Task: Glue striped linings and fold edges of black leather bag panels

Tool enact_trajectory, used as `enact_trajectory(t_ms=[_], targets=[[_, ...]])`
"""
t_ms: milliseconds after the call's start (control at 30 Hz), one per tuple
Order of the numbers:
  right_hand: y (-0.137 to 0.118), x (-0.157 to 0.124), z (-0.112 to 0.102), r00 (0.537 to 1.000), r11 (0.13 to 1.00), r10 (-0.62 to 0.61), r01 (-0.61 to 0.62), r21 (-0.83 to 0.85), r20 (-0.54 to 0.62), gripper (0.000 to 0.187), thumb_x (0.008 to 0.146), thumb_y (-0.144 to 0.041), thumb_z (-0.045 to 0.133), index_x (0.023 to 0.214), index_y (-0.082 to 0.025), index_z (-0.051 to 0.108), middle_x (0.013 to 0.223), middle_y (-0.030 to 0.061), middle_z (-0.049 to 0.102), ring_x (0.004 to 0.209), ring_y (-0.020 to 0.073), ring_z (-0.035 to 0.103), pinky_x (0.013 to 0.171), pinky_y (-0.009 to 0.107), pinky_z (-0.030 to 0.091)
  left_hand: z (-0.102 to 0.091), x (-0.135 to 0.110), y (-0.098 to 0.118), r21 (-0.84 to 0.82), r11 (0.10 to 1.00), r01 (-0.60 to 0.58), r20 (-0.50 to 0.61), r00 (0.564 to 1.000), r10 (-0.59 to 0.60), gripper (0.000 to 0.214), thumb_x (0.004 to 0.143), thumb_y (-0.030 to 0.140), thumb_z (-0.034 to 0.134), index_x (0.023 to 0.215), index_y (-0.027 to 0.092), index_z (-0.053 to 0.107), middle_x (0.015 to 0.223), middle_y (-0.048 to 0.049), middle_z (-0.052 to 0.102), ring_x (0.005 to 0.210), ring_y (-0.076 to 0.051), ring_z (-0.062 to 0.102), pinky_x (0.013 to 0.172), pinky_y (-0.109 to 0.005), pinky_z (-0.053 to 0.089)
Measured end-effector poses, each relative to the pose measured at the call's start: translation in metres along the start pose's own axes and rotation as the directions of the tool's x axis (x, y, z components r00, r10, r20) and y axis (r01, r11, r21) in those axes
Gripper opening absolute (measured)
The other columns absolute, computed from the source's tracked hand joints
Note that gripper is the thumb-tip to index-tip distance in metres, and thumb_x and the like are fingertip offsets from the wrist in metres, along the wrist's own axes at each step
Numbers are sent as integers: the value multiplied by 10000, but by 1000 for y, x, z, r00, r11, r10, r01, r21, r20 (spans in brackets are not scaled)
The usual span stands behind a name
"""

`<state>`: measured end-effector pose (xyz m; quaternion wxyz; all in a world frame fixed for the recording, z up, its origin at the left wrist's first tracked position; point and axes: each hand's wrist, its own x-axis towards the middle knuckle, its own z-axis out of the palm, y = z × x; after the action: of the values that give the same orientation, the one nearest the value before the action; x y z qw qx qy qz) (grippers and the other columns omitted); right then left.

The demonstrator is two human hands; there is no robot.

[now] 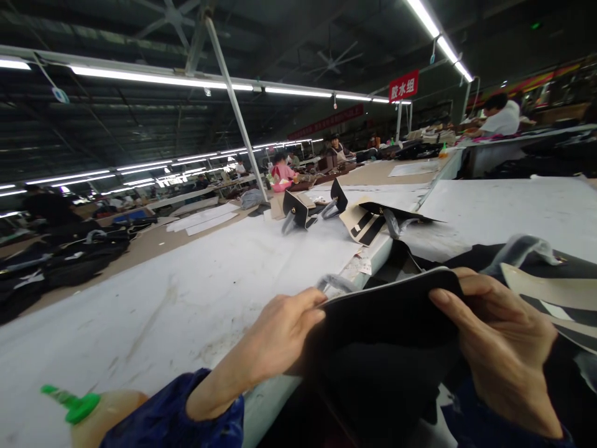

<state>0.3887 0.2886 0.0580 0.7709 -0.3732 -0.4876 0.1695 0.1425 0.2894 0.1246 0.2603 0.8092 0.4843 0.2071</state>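
Note:
A black bag panel (382,330) with a pale upper edge is held up in front of me, tilted over the table edge. My left hand (275,336) pinches its upper left corner between thumb and fingers. At the upper right corner, my right hand (506,342) grips it with the thumb on the near face. Behind the panel a plastic-wrapped handle (336,283) shows in part; whether it joins the panel I cannot tell. Beside my left sleeve is a squeeze bottle (109,414) with a green nozzle and amber contents, partly hidden by the sleeve.
The white-covered table (153,298) bears stains. Further back stand black panels (296,208) with wrapped handles and a cream-and-black panel (361,224). More panels (545,286) lie at right. A slanting pole (236,106) rises beyond. Co-workers, including a person in white (501,118), are at distant tables.

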Motion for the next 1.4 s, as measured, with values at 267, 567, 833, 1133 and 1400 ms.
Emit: enact_trajectory(t_ms=[267, 567, 833, 1133, 1400], targets=[[1, 0, 8, 993, 992, 111, -113, 55, 31, 209, 670, -244, 845, 644, -207, 641, 773, 13, 632, 683, 127, 562, 555, 237, 418, 14, -7, 6, -99, 985, -140, -65, 989, 134, 208, 985, 244, 459, 837, 186, 594, 598, 68, 451, 517, -88, 382, 543, -234, 308], [11, 2, 5, 985, 983, 167, -169, 77, 40, 209, 672, -258, 849, 685, -221, 644, 823, 9, 650, 734, 150, 590, 608, 254, 462, 24, -3, -3, 108, 943, -316, -139, 934, 329, 200, 977, 185, 445, 1006, 125, 633, 574, 72, 393, 476, -107, 381, 523, -260, 327], [0, -5, 18, 990, 994, 105, -109, 32, 98, 233, 728, -317, 805, 632, -230, 610, 756, 5, 626, 668, 151, 551, 547, 267, 423, 27, -7, -1, 256, 918, -303, -207, 910, 358, 230, 979, 169, 423, 788, 179, 552, 532, 85, 330, 427, -100, 320, 468, -277, 275], [10, 0, 15, 967, 966, 182, -210, 153, 177, 288, 719, -327, 804, 611, -203, 568, 699, -12, 572, 615, 116, 505, 506, 227, 397, 30, -7, -2, 363, 781, -508, -255, 752, 607, 217, 969, 107, 435, 804, 162, 564, 523, 67, 426, 432, -93, 431, 475, -238, 351], [5, -1, 16, 967, 974, 181, -201, 102, 179, 275, 728, -345, 805, 633, -212, 584, 736, -6, 589, 643, 124, 518, 524, 235, 407, 25, -8, -5, 360, 734, -576, -191, 724, 662, 229, 960, 109, 453, 786, 146, 597, 545, 20, 515, 479, -128, 493, 505, -265, 379]])
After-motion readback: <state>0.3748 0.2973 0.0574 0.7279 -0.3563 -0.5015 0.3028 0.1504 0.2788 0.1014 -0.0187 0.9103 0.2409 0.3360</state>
